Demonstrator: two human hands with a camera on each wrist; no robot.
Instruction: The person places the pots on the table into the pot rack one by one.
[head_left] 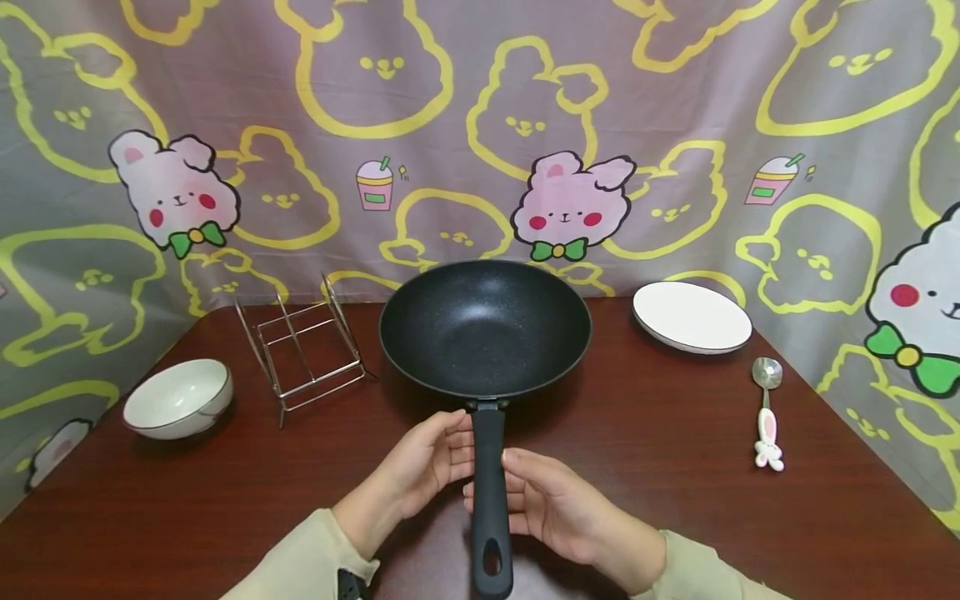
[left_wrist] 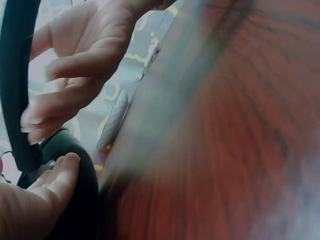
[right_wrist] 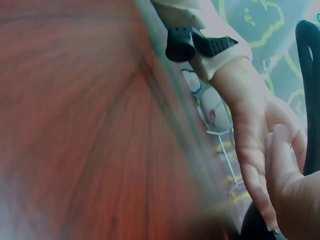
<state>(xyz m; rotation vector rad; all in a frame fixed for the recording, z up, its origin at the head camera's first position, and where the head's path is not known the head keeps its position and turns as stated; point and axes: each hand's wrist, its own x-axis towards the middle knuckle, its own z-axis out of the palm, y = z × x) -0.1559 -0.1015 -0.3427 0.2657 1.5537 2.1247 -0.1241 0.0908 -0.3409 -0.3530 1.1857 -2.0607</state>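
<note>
A black wok [head_left: 483, 350] sits at the middle of the table, its long black handle [head_left: 489, 492] pointing toward me. My left hand [head_left: 412, 471] is at the handle's left side near the pan, fingers loosely extended toward it. Lower down on the right, my right hand [head_left: 566, 508] has its thumb beside the handle, and its fingers pass beneath, with fingertips showing on the far side. In the left wrist view, the relaxed fingers of the right hand [left_wrist: 87, 55] overlap the handle [left_wrist: 15, 85]. Neither hand is wrapped around it.
Left of the wok stand a wire rack [head_left: 315, 383] and a white bowl [head_left: 180, 400]. To the right are a white plate [head_left: 692, 317] and a spoon [head_left: 767, 417] with a rabbit-shaped handle. A patterned curtain [head_left: 450, 167] hangs behind the dark red table [head_left: 660, 450].
</note>
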